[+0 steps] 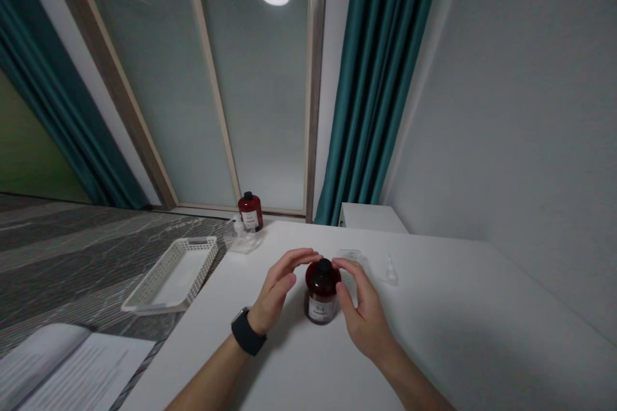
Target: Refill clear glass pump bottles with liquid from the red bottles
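A dark red bottle with a black cap and a white label stands upright on the white table. My left hand, below a wrist with a black watch, curves beside the bottle's left, its fingers stretched toward the top. On the other side my right hand arches with thumb and fingers apart close to the bottle's shoulder. Whether its fingertips touch the bottle I cannot tell. Neither hand grips anything.
Another red bottle stands at the table's far left corner, beside clear plastic packaging. Behind my right hand lie a clear packet and a small whitish translucent item. A white basket and an open book are at left.
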Action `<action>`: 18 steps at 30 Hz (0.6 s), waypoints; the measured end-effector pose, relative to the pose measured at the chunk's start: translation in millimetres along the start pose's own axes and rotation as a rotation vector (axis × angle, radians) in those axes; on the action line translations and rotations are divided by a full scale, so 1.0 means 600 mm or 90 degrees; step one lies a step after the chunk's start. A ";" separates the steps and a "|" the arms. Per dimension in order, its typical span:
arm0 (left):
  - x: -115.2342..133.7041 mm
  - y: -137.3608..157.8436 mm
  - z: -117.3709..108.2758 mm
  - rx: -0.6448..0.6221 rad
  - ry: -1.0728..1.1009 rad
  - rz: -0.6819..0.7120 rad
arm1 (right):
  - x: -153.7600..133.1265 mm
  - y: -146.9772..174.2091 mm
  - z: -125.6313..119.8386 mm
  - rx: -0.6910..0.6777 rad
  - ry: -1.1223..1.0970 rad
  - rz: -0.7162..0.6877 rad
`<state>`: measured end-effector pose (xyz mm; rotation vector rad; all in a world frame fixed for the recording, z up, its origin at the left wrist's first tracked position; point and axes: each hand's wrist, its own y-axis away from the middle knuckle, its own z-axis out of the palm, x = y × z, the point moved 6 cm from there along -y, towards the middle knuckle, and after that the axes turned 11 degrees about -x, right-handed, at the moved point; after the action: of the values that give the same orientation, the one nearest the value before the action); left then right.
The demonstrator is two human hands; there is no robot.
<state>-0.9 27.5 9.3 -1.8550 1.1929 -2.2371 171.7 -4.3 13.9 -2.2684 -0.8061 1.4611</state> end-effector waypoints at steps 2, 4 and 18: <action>0.001 0.000 -0.001 0.006 0.003 0.007 | 0.001 0.001 0.001 -0.010 0.003 0.009; 0.002 0.000 -0.004 0.020 0.003 0.019 | -0.001 0.000 0.002 -0.020 0.013 0.007; 0.002 -0.001 0.000 0.002 0.000 -0.002 | -0.007 -0.002 0.002 -0.021 0.027 -0.006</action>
<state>-1.0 27.3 10.5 -1.8559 1.1861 -2.2399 169.1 -6.1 17.2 -2.3086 -0.8327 1.4019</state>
